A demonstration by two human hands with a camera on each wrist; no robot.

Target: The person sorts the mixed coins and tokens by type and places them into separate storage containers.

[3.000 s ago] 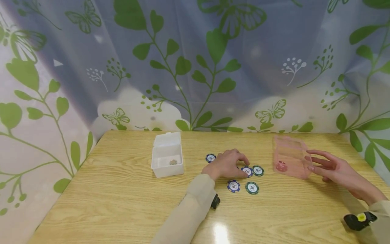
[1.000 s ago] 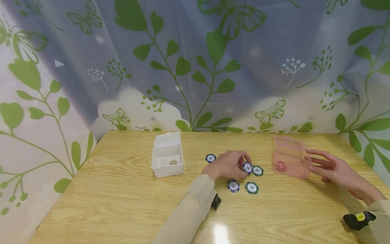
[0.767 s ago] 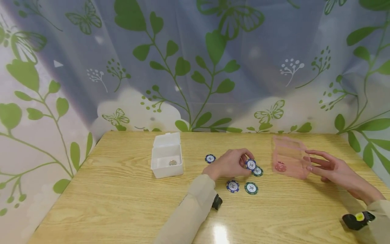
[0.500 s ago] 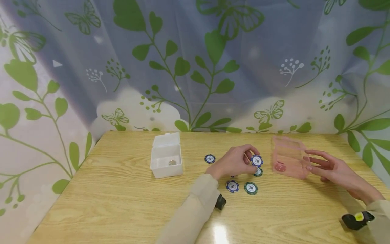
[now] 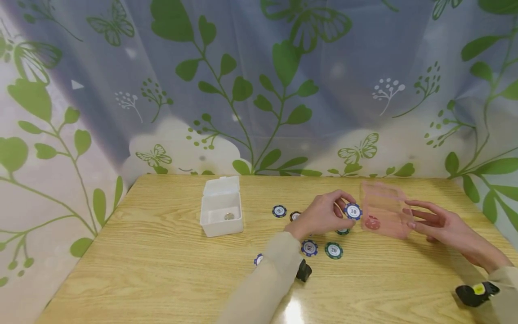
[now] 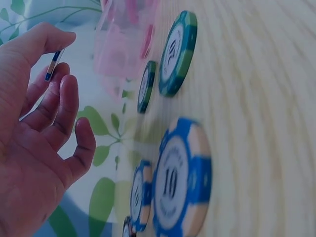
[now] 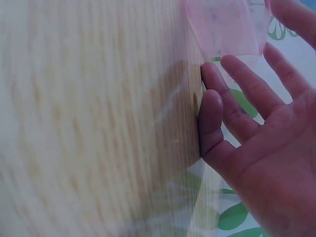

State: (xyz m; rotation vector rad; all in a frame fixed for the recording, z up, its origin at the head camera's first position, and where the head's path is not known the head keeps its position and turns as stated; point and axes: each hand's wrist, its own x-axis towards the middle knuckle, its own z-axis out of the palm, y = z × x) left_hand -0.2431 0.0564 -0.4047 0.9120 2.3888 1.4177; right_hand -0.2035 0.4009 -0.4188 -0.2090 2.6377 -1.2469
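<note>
My left hand point(image 5: 323, 216) pinches a blue and white poker chip point(image 5: 353, 211) marked 10 between thumb and fingertips. It holds the chip above the table, just left of the pink see-through box point(image 5: 386, 204). The left wrist view shows the same chip point(image 6: 53, 65) edge-on. Inside the pink box lie red chips point(image 5: 372, 222). At that box's right side is my right hand point(image 5: 447, 225), thumb and fingertips against or close to its wall, fingers loosely extended. Below the left hand lie a green chip point(image 5: 343, 231), partly hidden, another green 20 chip point(image 5: 333, 250) and a blue 10 chip point(image 5: 309, 247).
A white box point(image 5: 221, 211) with its lid raised stands at the left, a pale chip point(image 5: 229, 216) inside. Nearby are a dark blue chip point(image 5: 279, 211) and a black chip point(image 5: 296, 216). A blue chip point(image 5: 258, 259) peeks from behind the left sleeve. A patterned curtain hangs behind the table.
My left hand has lifted the blue 10 chip off the table and carried it right, toward the pink box. The black chip and another blue chip have come into sight. My right hand stays put.
</note>
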